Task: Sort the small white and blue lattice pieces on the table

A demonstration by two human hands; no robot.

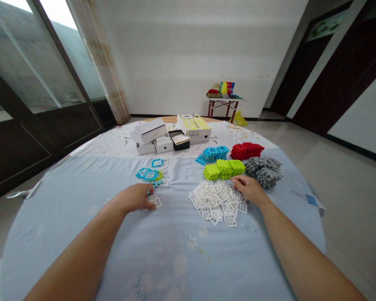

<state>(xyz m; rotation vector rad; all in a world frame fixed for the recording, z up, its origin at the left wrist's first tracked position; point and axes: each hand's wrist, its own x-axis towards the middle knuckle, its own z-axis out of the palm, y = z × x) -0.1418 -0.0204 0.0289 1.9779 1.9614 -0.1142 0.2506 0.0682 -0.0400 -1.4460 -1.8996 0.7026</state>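
My left hand [139, 197] is low over the cloth at left, thumb and fingers apart. By its fingertips are a blue toothed plastic piece [157, 184] and a white lattice tile [156, 201]; I see nothing gripped between them. Just beyond lie blue pieces [148, 174] topped with white tiles. My right hand [249, 188] is at the right edge of a heap of white lattice tiles [217, 198], fingers drawn together. Whatever is in its fingertips is too small to make out. Close to it sit stacks of green toothed pieces [224, 169] and grey ones [265, 171].
Blue pieces [213, 154] and red pieces [247, 150] are piled behind the green ones. Farther back stand white boxes [148, 131], an open black box [181, 144] and a yellow-white box [194, 127]. A clip [310, 200] is at the table's right edge.
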